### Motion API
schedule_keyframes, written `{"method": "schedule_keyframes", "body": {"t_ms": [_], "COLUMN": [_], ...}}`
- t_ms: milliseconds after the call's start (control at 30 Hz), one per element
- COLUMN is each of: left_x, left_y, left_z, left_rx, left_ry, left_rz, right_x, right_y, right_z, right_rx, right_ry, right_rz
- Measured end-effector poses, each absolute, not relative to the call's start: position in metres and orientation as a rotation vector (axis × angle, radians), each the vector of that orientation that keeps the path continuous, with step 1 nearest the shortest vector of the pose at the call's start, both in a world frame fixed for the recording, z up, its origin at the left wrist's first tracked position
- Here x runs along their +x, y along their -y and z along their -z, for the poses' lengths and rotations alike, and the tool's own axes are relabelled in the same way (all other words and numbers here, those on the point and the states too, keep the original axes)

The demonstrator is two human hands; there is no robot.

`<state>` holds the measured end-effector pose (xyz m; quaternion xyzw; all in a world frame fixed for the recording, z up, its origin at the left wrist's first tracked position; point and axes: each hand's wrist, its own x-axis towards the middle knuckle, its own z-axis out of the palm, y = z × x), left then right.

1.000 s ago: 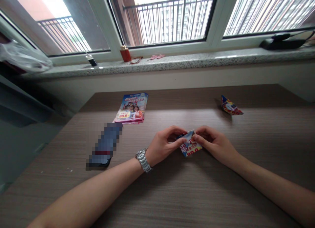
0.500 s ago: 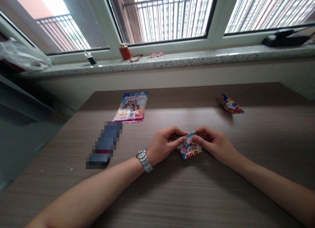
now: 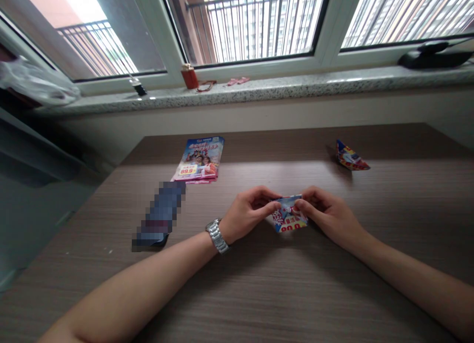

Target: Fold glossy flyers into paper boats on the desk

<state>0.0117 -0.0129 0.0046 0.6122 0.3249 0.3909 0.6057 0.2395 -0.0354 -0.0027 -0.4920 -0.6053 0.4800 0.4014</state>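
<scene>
Folded paper point(image 3: 289, 217) seemingly flattened wider since earlier | left hand point(image 3: 246, 214) pinched on its left edge | right hand point(image 3: 328, 212) pinched on its right edge | table point(image 3: 259, 293) underneath.

Bright daylight from the windows point(image 3: 255, 27), soft shadows on the table point(image 3: 259, 293), wide-angle bending at edges

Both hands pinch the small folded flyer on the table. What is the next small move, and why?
Probably press the top fold flat with the fingertips: the left hand and right hand pinch the folded flyer at opposite sides, and its upper edge looks raised off the table.
</scene>
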Motion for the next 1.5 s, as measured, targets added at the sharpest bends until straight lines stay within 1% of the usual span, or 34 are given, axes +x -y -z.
{"method": "schedule_keyframes", "body": {"t_ms": [433,633,1000,1333,1500], "left_x": [0.012,0.011,0.01,0.009,0.008], "left_y": [0.013,0.009,0.009,0.009,0.009], "left_z": [-0.007,-0.01,-0.016,-0.012,-0.01], "left_rx": [1.41,1.369,1.447,1.459,1.585], "left_ry": [-0.783,-0.841,-0.9,-0.917,-0.951], "left_rz": [-0.897,-0.887,-0.893,-0.892,-0.888], "right_x": [0.238,0.241,0.241,0.239,0.239], "right_y": [0.037,0.036,0.038,0.038,0.038], "right_z": [0.0,0.001,0.0,-0.001,0.0], "right_rx": [-1.24,-1.315,-1.303,-1.289,-1.288], "right_ry": [1.57,1.554,1.579,1.593,1.6], "right_rz": [-1.162,-1.089,-1.07,-1.07,-1.058]}}
